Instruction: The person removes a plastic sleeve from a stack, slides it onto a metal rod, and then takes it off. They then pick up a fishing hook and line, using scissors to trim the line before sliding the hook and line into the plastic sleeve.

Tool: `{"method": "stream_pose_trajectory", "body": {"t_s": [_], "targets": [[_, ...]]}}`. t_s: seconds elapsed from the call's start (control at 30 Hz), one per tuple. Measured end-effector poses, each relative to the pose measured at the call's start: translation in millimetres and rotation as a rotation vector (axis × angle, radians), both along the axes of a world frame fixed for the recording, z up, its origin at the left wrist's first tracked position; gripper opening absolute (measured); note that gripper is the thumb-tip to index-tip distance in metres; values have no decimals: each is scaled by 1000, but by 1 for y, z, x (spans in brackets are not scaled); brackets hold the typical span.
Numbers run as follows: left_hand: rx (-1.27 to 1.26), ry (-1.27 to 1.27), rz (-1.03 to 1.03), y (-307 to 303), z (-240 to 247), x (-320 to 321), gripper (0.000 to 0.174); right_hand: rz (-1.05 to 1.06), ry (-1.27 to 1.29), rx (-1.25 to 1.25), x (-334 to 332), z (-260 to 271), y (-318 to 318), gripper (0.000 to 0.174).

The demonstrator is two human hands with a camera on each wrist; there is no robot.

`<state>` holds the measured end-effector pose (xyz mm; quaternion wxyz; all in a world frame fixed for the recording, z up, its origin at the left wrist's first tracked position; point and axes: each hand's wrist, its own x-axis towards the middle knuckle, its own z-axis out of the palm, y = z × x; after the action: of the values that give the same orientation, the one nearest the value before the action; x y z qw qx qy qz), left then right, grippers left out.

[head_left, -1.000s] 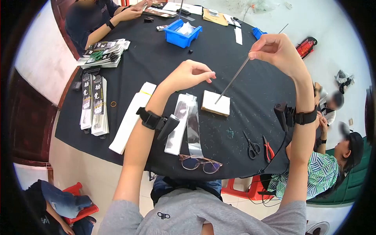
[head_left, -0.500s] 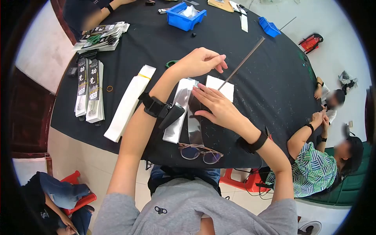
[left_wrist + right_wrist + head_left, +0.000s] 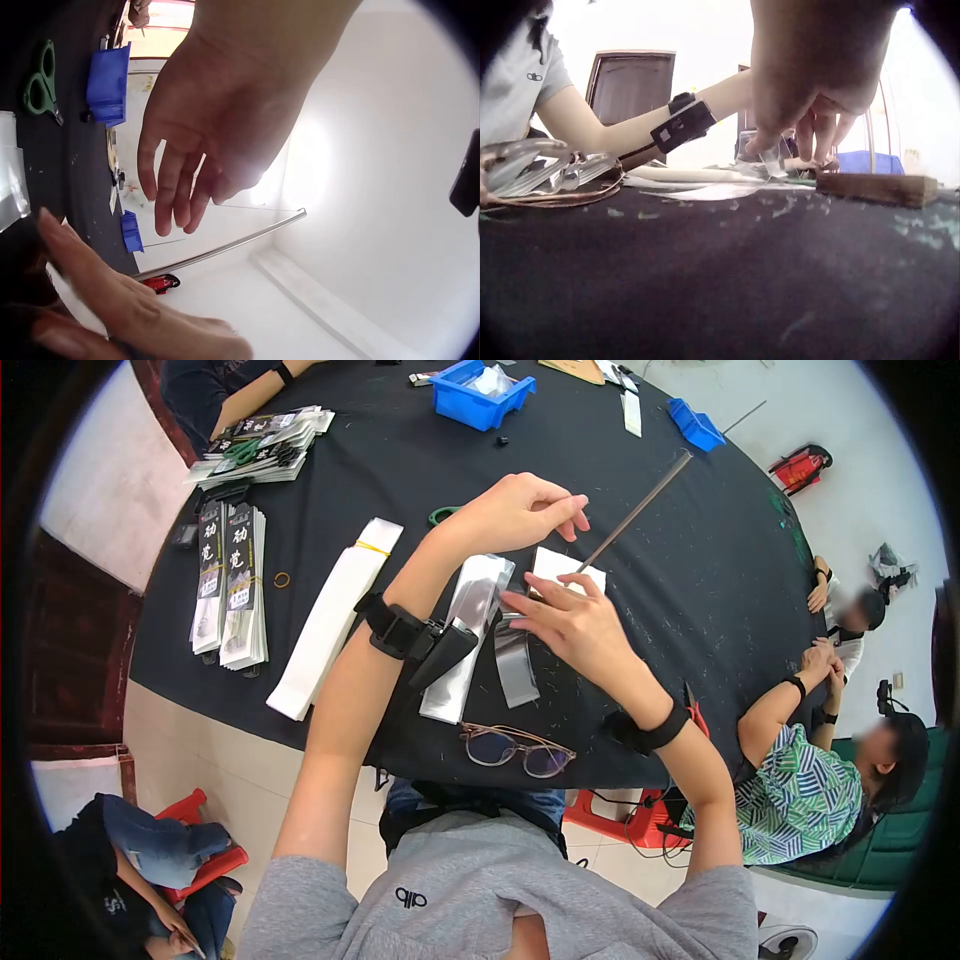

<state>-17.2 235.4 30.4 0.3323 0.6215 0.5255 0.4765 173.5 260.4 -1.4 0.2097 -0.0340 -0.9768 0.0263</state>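
My right hand (image 3: 580, 635) reaches low over the table and pinches the upper end of a clear plastic sleeve (image 3: 515, 670). In the right wrist view the clear film (image 3: 775, 163) hangs at the thumb and fingertips. Beside it lies a stack of clear sleeves (image 3: 450, 670). My left hand (image 3: 520, 510) hovers above, holding nothing, its fingers loosely bent; the left wrist view shows them hanging. Between the hands and just beyond, a thin metal rod (image 3: 640, 510) stands up from a wooden block (image 3: 877, 190) with a white top, partly covered by the right hand.
Glasses (image 3: 515, 750) lie near the front edge, pliers (image 3: 693, 705) to the right. A banded white stack (image 3: 335, 620), printed packets (image 3: 240, 595) and green scissors (image 3: 41, 82) are leftward. A blue bin (image 3: 480, 400) stands farther back. Other people sit around the table.
My right hand left the rod's upper part, came down to the sleeves and took hold of one, whose upper end has lifted. My left hand stayed raised, shifting slightly. The head view tilted.
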Motion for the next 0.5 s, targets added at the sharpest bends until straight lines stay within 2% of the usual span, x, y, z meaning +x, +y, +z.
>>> {"method": "stream_pose_trajectory", "body": {"t_s": [0.17,0.23,0.27,0.33,0.4,0.43,0.5], "targets": [[-21,13,-3,0,0,1,36,-136,-76,-230,14,23,0,31],[-1,4,-7,2,-1,3,35,-34,65,-363,15,32,0,32],[2,-5,-5,1,-2,3,35,-20,-26,-475,20,42,-1,36],[4,-8,-5,0,-1,4,34,49,-25,-450,24,51,-4,41],[2,18,3,-1,1,4,35,123,-116,-466,33,63,-7,54],[1,19,0,-1,1,4,35,120,-114,-467,35,69,-10,54],[1,8,0,-3,3,5,36,88,-64,-264,38,77,-16,50]]}}
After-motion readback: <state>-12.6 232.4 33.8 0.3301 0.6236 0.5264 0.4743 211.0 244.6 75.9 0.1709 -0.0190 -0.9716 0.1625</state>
